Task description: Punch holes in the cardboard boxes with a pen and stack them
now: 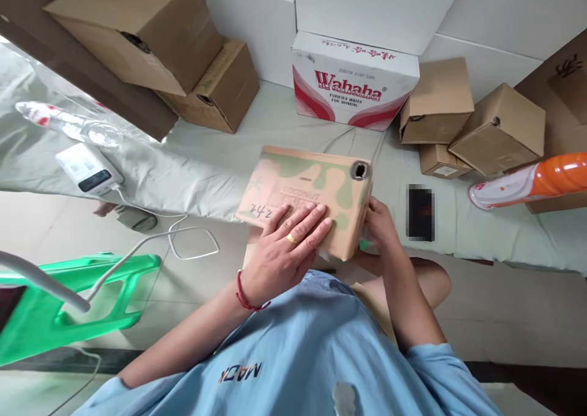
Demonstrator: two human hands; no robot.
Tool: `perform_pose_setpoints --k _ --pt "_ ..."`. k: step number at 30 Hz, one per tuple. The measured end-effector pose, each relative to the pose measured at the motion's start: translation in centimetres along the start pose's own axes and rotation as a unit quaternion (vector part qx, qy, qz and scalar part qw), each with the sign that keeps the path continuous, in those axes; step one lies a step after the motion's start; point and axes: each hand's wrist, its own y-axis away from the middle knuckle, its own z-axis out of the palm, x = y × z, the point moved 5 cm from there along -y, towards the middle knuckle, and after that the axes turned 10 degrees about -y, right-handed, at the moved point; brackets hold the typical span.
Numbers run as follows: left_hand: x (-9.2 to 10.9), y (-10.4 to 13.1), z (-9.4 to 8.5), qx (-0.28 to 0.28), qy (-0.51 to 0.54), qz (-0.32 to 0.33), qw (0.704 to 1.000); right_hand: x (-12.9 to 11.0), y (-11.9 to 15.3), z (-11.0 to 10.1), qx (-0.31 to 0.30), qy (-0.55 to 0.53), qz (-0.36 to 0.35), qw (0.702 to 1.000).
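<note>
A tan cardboard box (308, 180) with green camouflage patches and a handwritten "242" lies tilted in front of my body, partly over the near edge of the cloth-covered surface. Spread flat on its printed face is my left hand (293, 245), fingers stretched out, with a gold ring and a red cord bracelet. At the box's right side, my right hand (380, 223) has its fingers curled close against the edge. What those fingers hold, if anything, is hidden. A ragged dark hole shows at the box's upper right corner.
A white and red Wahaha carton (355, 82) stands against the wall. Brown boxes (438, 95) are stacked right of it, others (178, 37) left. Nearby are an orange-capped bottle (527, 180), a blurred-out dark object (420, 213), a white power bank (89, 168) and a green stool (92, 327).
</note>
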Motion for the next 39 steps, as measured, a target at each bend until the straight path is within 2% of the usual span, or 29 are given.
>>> perform_pose_setpoints --k 2,5,8,10,14,16,19,23,25,27,30,34,39 --pt "0.1 -0.6 0.9 -0.017 -0.008 0.005 1.000 -0.9 -0.1 -2.5 0.046 0.110 -0.012 0.993" --pt "0.8 -1.7 2.0 -0.031 -0.021 0.024 0.999 -1.9 0.1 -5.0 0.115 0.256 -0.024 0.959" --pt "1.3 -2.9 2.0 -0.044 -0.025 0.023 0.998 -2.1 0.1 -5.6 0.150 0.348 -0.017 0.925" --pt "1.3 -4.0 1.8 -0.083 -0.016 0.022 0.996 -2.2 -0.2 -5.5 0.155 0.378 -0.004 0.913" --pt "1.1 -6.2 2.2 -0.171 0.007 0.052 0.984 -2.8 -1.2 -5.6 0.149 0.377 -0.006 0.914" --pt "1.2 -7.1 2.9 -0.180 0.030 0.090 0.979 -3.3 -1.2 -6.2 0.158 0.351 -0.019 0.923" --pt "1.3 -7.9 4.4 -0.186 0.058 0.135 0.971 -4.2 -0.3 -7.8 0.207 0.279 -0.050 0.936" --pt "1.3 -8.2 5.7 -0.200 0.076 0.137 0.967 -5.8 2.4 -9.2 0.265 0.162 -0.089 0.946" --pt "1.3 -8.2 5.8 -0.200 0.081 0.128 0.968 -6.9 3.5 -8.7 0.251 0.074 -0.114 0.958" --pt "1.3 -8.1 5.8 -0.197 0.084 0.123 0.969 -8.1 4.2 -7.5 0.208 -0.035 -0.144 0.967" --pt "1.4 -8.0 5.7 -0.188 0.088 0.119 0.971 -9.8 4.3 -5.2 0.154 -0.125 -0.189 0.962" --pt "1.3 -8.0 5.6 -0.180 0.091 0.113 0.973 -10.6 3.4 -2.8 0.155 -0.090 -0.228 0.957" --pt "1.3 -8.1 5.5 -0.175 0.097 0.110 0.974 -10.0 2.5 -1.2 0.195 0.047 -0.257 0.945"
